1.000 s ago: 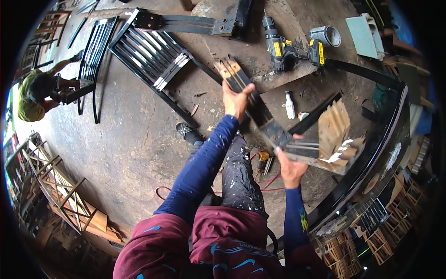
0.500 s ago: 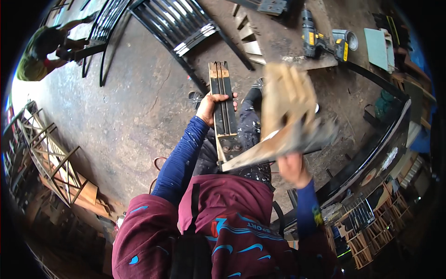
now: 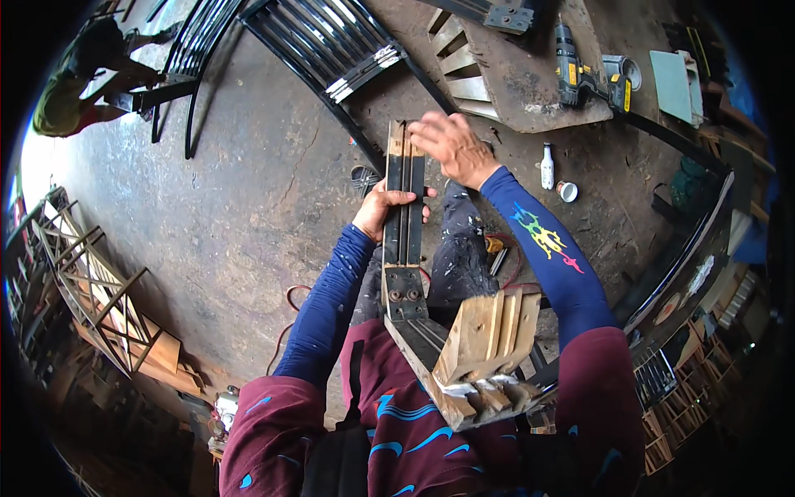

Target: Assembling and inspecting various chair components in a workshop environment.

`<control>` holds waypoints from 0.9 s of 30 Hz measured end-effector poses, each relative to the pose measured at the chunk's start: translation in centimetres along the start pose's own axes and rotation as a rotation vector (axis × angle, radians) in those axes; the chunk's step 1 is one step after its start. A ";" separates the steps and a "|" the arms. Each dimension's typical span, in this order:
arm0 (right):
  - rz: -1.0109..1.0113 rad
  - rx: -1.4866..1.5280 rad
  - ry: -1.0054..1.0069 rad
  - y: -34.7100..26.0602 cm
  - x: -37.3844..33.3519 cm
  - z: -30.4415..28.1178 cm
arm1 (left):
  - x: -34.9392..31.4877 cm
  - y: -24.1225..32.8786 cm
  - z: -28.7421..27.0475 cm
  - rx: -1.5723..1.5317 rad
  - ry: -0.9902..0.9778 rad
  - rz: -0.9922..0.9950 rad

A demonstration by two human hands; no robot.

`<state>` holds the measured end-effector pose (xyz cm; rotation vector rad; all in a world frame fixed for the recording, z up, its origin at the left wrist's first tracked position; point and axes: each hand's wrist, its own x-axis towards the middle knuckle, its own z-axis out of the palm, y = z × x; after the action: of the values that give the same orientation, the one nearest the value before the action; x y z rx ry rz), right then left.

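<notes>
My left hand (image 3: 391, 207) is wrapped round the upright arm of a black-painted, angled wooden frame piece (image 3: 405, 236). Two lengthwise grooves run along that arm, and its far end is bare wood. At that far end, my right hand (image 3: 457, 151) has its fingers stretched out, slightly blurred, over or against the tip; nothing shows in them. A dark plate (image 3: 404, 286) with two bolts covers the bend. From there the lower arm angles across my lap to a bare, slotted wooden block (image 3: 489, 340) with white smears at its joint.
Black slatted metal frames (image 3: 319, 41) stand ahead. At right are a cordless drill (image 3: 566, 66) on a board (image 3: 517, 74), a white bottle (image 3: 547, 166) and a small cup (image 3: 567, 191). Another person (image 3: 74, 91) works at far left. Wooden lattice pieces (image 3: 91, 282) lie left.
My right hand has left the lower arm and moved up to the far end of the piece. The slotted block has swung down towards my lap. The left hand keeps its hold.
</notes>
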<state>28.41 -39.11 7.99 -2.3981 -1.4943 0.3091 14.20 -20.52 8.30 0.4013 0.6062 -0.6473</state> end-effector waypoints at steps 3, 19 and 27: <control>0.116 -0.051 -0.105 1.4 0.7 0.3 | -0.2 0.0 -0.8 -0.006 -0.015 -0.016; 0.729 0.164 0.016 1.9 -9.8 6.5 | -0.6 -0.6 -6.3 -0.369 0.117 -0.080; 0.665 0.591 -0.482 -3.6 -20.1 -0.4 | -2.1 0.0 -3.4 -0.183 0.150 0.147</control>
<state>16.75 -55.79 10.10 -2.3007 -0.5365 1.3365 11.55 -17.82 7.07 0.3215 0.7644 -0.4192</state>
